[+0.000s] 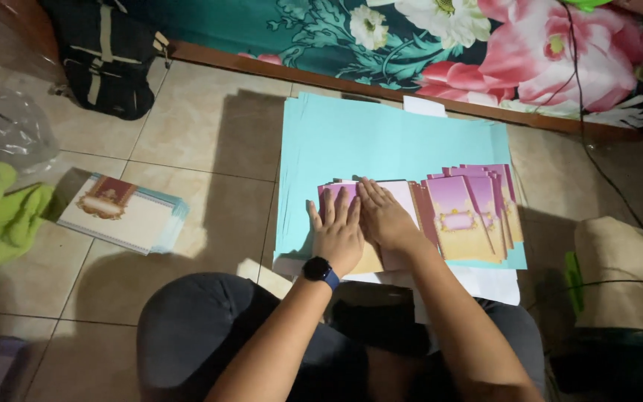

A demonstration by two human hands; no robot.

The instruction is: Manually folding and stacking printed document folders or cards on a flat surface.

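Pink card lies flat beneath both hands' grip.

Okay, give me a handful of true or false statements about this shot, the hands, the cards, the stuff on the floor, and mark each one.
1. Both hands press flat on a folded pink card. True: the left hand and right hand lie palm down, side by side, on the card.
2. The smartwatch is on the right wrist. False: the smartwatch is on the left wrist.
3. A fanned stack of pink cards lies right of the hands. True.
4. The cards rest on red paper. False: they lie on light blue paper sheets.
5. The black backpack sits on the bed. False: it stands on the tiled floor.
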